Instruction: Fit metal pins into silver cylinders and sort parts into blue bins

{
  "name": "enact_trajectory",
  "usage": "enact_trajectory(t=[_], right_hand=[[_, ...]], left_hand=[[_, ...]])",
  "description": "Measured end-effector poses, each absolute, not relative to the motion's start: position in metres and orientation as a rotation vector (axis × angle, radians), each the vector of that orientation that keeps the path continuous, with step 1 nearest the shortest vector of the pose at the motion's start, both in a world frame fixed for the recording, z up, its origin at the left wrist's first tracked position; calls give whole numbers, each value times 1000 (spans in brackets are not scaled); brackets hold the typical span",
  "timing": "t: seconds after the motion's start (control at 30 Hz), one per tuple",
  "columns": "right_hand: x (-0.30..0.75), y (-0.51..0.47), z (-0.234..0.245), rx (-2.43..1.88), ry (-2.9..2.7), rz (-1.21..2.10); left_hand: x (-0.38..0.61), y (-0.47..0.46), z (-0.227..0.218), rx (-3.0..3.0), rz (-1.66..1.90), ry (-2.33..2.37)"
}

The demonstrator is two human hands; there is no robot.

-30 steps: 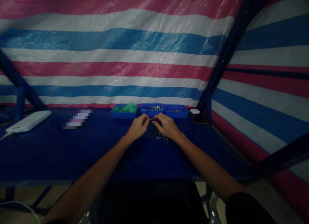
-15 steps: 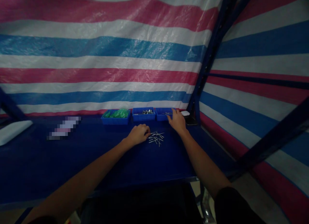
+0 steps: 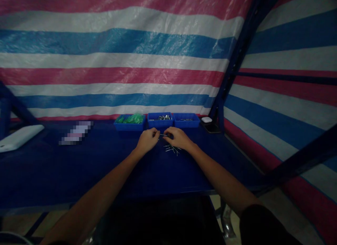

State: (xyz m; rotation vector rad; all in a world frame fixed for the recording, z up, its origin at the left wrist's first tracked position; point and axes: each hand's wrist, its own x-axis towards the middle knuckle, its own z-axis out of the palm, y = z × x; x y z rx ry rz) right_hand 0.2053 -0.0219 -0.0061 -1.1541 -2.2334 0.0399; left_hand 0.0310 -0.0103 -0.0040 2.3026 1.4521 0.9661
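Observation:
My left hand (image 3: 148, 139) is closed in a pinch above the blue table (image 3: 147, 171). My right hand (image 3: 178, 137), also pinched, faces it a short way to the right. A thin metal rod (image 3: 163, 135) spans the gap between both sets of fingertips; its ends are hidden by the fingers. Whether the left fingers hold some other small part as well, I cannot tell. Just below my right hand lies a loose pile of thin metal rods (image 3: 172, 149), partly covered by that hand.
Along the back stand three blue bins: one with green pieces (image 3: 133, 118), one with short metal cylinders (image 3: 164, 117), one with thin rods (image 3: 186, 120). A white case (image 3: 206, 120) and a dark phone-like slab (image 3: 212, 128) lie right. A white object (image 3: 22, 137) lies far left.
My right hand has come back from the right-hand bin to meet my left hand, and a thin rod now shows between them. The left hand has lifted slightly away from the pile.

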Motion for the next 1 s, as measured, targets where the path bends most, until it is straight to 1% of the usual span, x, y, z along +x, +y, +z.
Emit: enact_trajectory(t=[0.33,0.53,0.7,0.77,0.9,1.0], right_hand=[[200,-27,-1,-1100,-2132,-86],[196,-29,1,-1070,-2194,-234],[195,-32,3,-1058,-2259,-325],[195,-34,6,-1068,-2261,-379],[204,-31,17,-1097,-2177,-428],[229,-16,22,-1313,-1901,-494]], left_hand=[[29,-11,2,2186,1034,1425],[26,-3,-1,1984,1097,1331],[28,-3,-2,1936,1107,1275],[28,-3,0,1960,1056,1281],[17,-1,8,2137,826,1283],[-4,1,12,2292,547,1289]])
